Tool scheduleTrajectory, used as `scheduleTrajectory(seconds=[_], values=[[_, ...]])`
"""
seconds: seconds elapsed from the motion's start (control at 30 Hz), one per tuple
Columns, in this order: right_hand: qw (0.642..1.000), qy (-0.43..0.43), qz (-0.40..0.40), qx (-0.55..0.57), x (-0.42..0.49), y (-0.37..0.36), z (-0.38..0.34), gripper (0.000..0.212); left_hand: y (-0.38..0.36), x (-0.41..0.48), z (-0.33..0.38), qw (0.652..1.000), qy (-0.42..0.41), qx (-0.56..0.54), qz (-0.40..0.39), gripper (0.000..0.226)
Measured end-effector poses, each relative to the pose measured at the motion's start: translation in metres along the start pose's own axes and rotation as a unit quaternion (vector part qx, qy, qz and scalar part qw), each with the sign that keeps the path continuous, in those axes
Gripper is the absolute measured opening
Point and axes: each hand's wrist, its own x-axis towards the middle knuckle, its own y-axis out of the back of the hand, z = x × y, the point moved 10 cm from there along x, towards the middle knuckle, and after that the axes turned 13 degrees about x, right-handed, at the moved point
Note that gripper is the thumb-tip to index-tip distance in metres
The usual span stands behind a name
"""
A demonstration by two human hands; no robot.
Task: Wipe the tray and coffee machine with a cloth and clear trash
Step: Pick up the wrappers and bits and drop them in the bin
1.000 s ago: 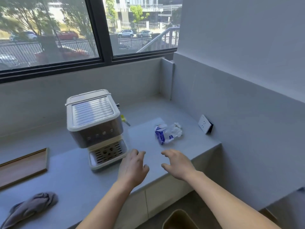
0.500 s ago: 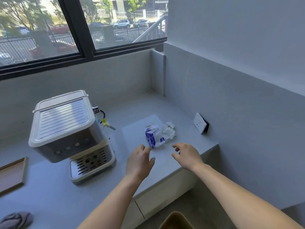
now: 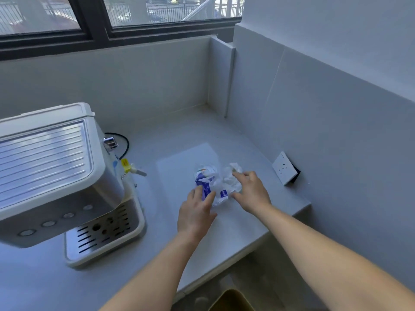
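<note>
trash (image 3: 216,184): crumpled wrapper, light, soft, crackly (likely slippery); left hand (image 3: 195,213) and right hand (image 3: 251,191) touch its sides, fingers spread, not clenched; gather from both edges.

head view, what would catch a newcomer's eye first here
Most striking are the two bare hands meeting at a crumpled blue-and-clear plastic wrapper mid-counter: the left hand touches its near edge and the right hand its right side. Next is the big cream coffee machine at the left. A bin peeks in below the counter edge.
</note>
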Motion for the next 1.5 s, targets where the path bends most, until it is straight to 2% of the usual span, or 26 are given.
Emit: scheduleTrajectory(seconds=[0.13,0.3,0.43,0.6,0.7,0.83,1.1,1.33,1.5], values=[[0.998,0.006,-0.026,-0.057,0.019,-0.014,0.003,0.054,0.005,0.013,0.006,0.999,-0.002,0.034,0.020,0.020],[0.998,0.039,-0.011,-0.041,0.028,-0.020,0.016,0.027,0.012,0.012,0.012,0.994,0.003,0.075,0.075,0.029],[0.997,0.049,0.020,0.058,0.024,-0.007,0.028,0.022,0.017,-0.004,0.007,0.993,0.045,0.059,0.088,0.030],[0.992,0.107,0.038,0.056,0.006,0.013,0.021,0.009,0.031,-0.026,0.008,0.991,0.086,0.040,0.095,0.023],[0.989,0.110,0.041,0.087,-0.007,0.022,0.023,0.011,0.041,-0.037,0.012,0.989,0.108,0.030,0.101,0.018],[0.983,0.138,0.005,0.120,-0.033,0.023,0.018,0.025,0.056,-0.062,0.024,0.984,0.118,0.033,0.127,0.017],[0.976,0.166,-0.024,0.141,-0.100,0.034,0.030,0.026,0.072,-0.144,0.065,0.976,0.138,0.020,0.168,0.010],[0.966,0.194,-0.060,0.159,-0.176,0.035,0.061,0.026,0.052,-0.236,0.108,0.966,0.144,0.002,0.216,0.017],[0.963,0.187,-0.077,0.179,-0.222,0.020,0.093,0.026,0.020,-0.279,0.131,0.971,0.128,-0.013,0.201,0.016]])
